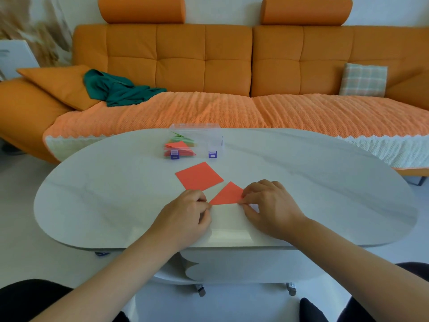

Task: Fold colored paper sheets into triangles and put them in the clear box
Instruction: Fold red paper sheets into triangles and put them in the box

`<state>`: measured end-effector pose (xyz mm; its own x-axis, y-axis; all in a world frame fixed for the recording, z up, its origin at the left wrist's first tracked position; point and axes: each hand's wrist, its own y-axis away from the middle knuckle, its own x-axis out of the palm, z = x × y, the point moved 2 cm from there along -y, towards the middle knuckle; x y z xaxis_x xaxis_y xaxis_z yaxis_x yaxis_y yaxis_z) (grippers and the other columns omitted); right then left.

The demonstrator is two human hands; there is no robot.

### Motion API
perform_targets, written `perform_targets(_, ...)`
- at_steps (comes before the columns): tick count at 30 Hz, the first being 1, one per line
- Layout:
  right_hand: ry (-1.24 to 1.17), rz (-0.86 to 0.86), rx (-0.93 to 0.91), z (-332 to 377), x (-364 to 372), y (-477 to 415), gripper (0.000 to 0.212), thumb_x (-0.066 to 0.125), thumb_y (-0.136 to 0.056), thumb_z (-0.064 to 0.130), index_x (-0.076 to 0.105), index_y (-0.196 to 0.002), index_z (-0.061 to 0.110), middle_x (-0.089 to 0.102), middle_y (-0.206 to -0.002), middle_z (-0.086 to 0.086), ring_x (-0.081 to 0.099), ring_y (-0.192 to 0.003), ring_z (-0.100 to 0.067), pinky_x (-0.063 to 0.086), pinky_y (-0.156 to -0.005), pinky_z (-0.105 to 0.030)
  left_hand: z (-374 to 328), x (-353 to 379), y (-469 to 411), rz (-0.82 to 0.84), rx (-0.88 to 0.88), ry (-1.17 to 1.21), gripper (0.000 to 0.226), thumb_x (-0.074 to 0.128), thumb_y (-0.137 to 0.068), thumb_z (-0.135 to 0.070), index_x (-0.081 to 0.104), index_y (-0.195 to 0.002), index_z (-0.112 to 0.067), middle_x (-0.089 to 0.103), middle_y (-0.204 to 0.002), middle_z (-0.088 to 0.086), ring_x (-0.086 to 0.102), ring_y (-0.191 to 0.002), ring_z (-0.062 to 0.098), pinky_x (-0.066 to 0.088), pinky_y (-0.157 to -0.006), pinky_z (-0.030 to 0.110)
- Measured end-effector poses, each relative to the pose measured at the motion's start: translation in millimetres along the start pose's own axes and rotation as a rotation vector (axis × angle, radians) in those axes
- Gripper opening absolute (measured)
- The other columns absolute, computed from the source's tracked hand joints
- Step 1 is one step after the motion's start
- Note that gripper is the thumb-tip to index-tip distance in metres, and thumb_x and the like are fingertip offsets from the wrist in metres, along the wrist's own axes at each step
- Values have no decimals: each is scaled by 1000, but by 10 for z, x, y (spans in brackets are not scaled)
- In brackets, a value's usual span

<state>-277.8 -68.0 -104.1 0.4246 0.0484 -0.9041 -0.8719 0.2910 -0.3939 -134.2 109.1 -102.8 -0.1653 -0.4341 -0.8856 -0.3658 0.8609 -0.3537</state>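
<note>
A red paper folded into a triangle [228, 194] lies on the white oval table [116, 194] near its front edge. My left hand [185, 217] pinches the triangle's left corner. My right hand [270, 205] pinches its right corner, fingers curled over the fold edge. Just behind it lies a flat red square sheet [199, 176]. Further back stands the clear box [197, 140] with purple latches, holding red and green folded triangles [180, 145].
An orange sofa [209, 66] with a knitted orange throw runs behind the table. On it lie a green cloth [116, 89], an orange cushion and a checked pillow [363, 80]. My dark-clothed knees show at the bottom corners.
</note>
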Motion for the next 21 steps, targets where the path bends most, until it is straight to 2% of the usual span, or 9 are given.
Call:
perform_targets(4, -50, 23, 42, -24, 35, 20, 26, 53, -89, 32, 78, -93, 35, 70, -104, 15, 62, -90, -17, 44, -80, -32, 42, -11, 19, -20, -40, 15, 26, 55, -94, -20, 79, -103, -17, 65, -104, -10, 55, -96, 4, 53, -83, 26)
perform_targets(7, -90, 15, 64, -18, 62, 17, 24, 55, -90, 32, 77, -96, 35, 70, -108, 15, 63, -94, -17, 43, -84, -34, 38, -43, -7, -86, -64, 18, 20, 59, -91, -14, 78, -95, -12, 66, -98, -6, 58, -92, 8, 56, -80, 30)
perform_targets(10, -100, -1, 47, 81, 109, -13, 32, 47, -89, 36, 77, -97, 36, 71, -106, 15, 64, -92, -19, 47, -82, -36, -28, -46, -67, -146, 57, 21, 30, 59, -88, -11, 72, -115, -10, 66, -115, -1, 58, -107, 14, 54, -90, 26)
perform_targets(12, -99, -5, 35, 156, 143, -37, 32, 47, -88, 37, 77, -99, 37, 71, -104, 14, 64, -90, -20, 49, -81, -38, -83, -11, -101, -78, 118, 59, 36, 56, -91, -16, 67, -125, -13, 63, -126, -3, 53, -119, 11, 48, -98, 25)
perform_targets(15, -91, -5, 38, 197, 176, -61, 29, 51, -87, 33, 77, -98, 37, 71, -102, 13, 64, -88, -21, 49, -81, -40, -109, 91, -105, 40, 104, 94, 33, 53, -98, -27, 65, -128, -21, 59, -131, -10, 44, -128, 6, 40, -103, 22)
perform_targets(18, -53, 14, 38, 190, 189, -72, 29, 50, -87, 30, 75, -99, 37, 70, -98, 12, 62, -86, -20, 47, -84, -40, -85, 124, -113, 60, 93, 80, 35, 51, -98, -34, 65, -127, -21, 58, -129, -12, 47, -124, 5, 40, -101, 20)
perform_targets(21, -11, 1, 15, 197, 183, -60, 33, 45, -87, 32, 75, -101, 36, 69, -96, 11, 63, -85, -21, 46, -88, -43, -86, 124, -128, 79, 118, 29, 34, 47, -97, -39, 65, -120, -22, 58, -121, -12, 51, -113, 7, 47, -95, 26)
